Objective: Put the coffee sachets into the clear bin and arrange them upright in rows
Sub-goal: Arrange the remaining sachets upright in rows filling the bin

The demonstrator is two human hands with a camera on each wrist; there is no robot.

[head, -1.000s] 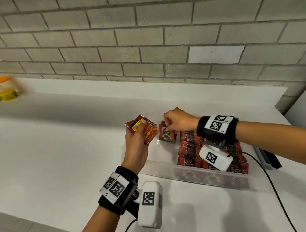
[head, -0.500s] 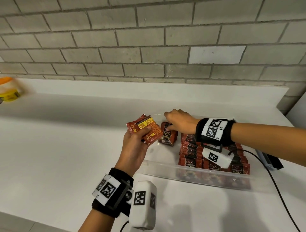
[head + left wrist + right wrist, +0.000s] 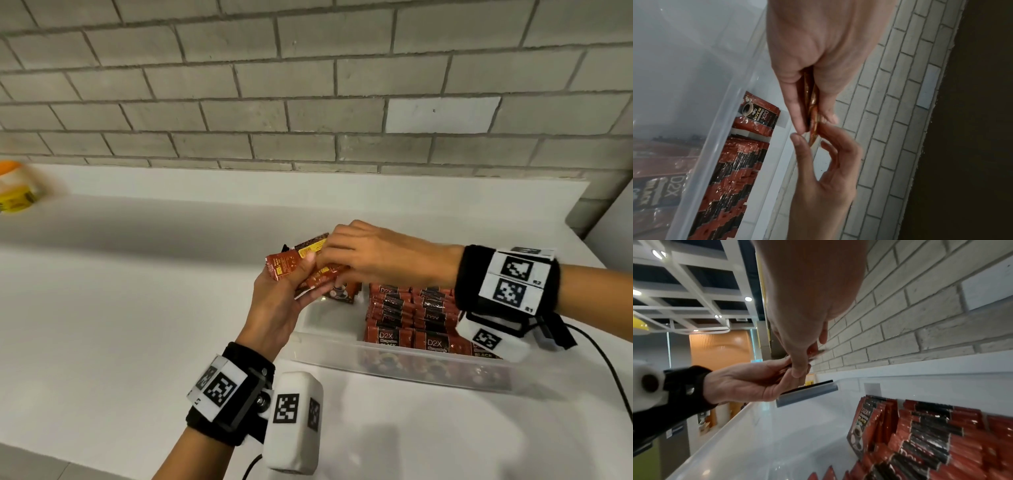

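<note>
At frame centre the left hand (image 3: 274,305) grips a fan of sachets (image 3: 301,263) while the right hand (image 3: 373,257) pinches one, so tugging could spill the rest beside the bin (image 3: 404,363).

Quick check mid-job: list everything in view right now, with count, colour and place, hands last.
clear bin: one, transparent, on the counter at right.
packed sachets: many, red and black, upright in rows in the bin's right part.
lone sachet: one, red and black, standing at the bin's far wall left of the rows.
held sachets: a few, red with yellow, over the bin's far left corner.
counter: one, white.
jar: one, orange and yellow, blurred, far left.
cable: one, black, right edge.
left hand: grips the held sachets.
right hand: pinches one of them.
</note>
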